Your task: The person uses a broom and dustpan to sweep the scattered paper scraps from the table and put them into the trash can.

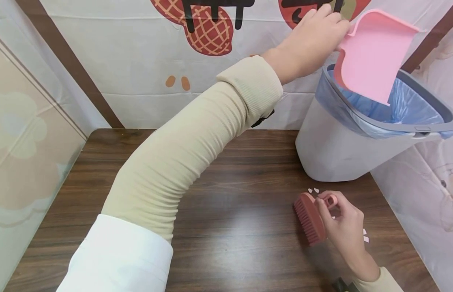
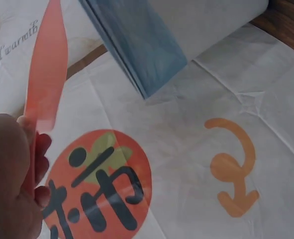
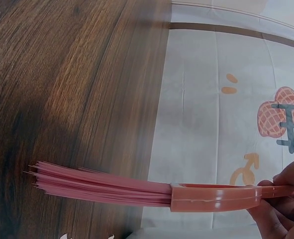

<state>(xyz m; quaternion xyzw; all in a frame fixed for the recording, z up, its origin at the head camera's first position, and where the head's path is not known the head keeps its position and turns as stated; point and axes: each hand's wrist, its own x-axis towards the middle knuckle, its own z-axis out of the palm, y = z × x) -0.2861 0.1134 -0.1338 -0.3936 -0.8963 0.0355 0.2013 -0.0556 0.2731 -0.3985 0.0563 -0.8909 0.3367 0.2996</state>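
My left hand (image 1: 314, 38) grips the handle of a pink dustpan (image 1: 376, 52) above the trash bin (image 1: 332, 142). In the head view the pan tilts down, its lower edge over the bin's mouth; its pan face shows no scraps. The left wrist view shows the dustpan (image 2: 48, 69) edge-on, with fingers wrapped round its handle. Low at the right, my right hand (image 1: 344, 227) holds a small pink brush (image 1: 312, 221) by its handle, bristles toward the left. The right wrist view shows the brush's long bristles (image 3: 102, 186) and the fingers pinching its handle.
A blue bag (image 1: 416, 105) lines the bin, which stands at the table's back right. Small white scraps (image 1: 314, 190) lie on the wooden table (image 1: 226, 211) between brush and bin, and more scraps (image 1: 365, 236) lie right of the right hand. A printed cloth (image 1: 131, 61) hangs behind.
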